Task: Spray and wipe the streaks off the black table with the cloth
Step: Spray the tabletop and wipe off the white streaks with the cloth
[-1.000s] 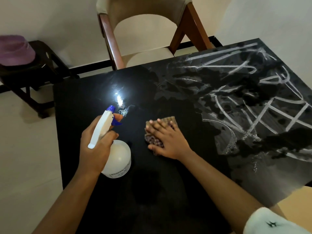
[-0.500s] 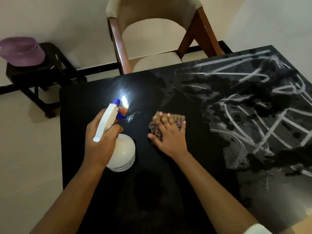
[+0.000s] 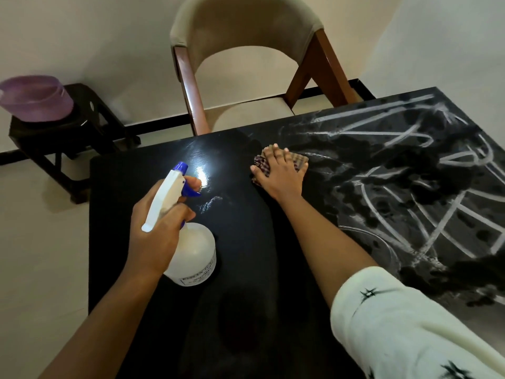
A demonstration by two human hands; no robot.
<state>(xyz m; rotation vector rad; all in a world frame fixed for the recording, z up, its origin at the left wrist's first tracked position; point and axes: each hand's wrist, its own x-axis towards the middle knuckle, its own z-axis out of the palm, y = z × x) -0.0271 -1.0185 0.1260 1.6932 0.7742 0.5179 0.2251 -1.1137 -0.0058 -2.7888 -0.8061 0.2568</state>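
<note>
Since the cloth (image 3: pixel 300 160) is a small checked rag lying crumpled flat on the black table (image 3: pixel 246 242), I judge it light, limp and probably damp. It has no stiffness of its own, so it goes only where a palm drives it. Best hold: a spread hand on top, pressure through the palm, edges tucked under the fingers so it does not roll up.

Position: near the far edge of the table, about 12 o'clock from the view centre. It sits at the border between wiped, glossy black and the white streaks (image 3: pixel 410 214), which spread from its 3 o'clock to 5 o'clock.

The right hand (image 3: pixel 278 170) lies flat on the cloth with fingers straight and together, pointing to 12 o'clock. It presses rather than clasps; cloth shows at both sides of it. The arm is stretched well forward, with a pale sleeve at the upper arm.

The spray bottle (image 3: pixel 194 253) is at 8 o'clock from the cloth, well apart. It is translucent, rigid plastic, likely slick when wet, and its fill level is unreadable. The left hand (image 3: pixel 155 236) is wrapped round its neck, one finger on the blue trigger, nozzle aimed to 1 o'clock.

A chair (image 3: pixel 246 31) stands at 12 o'clock beyond the table.
</note>
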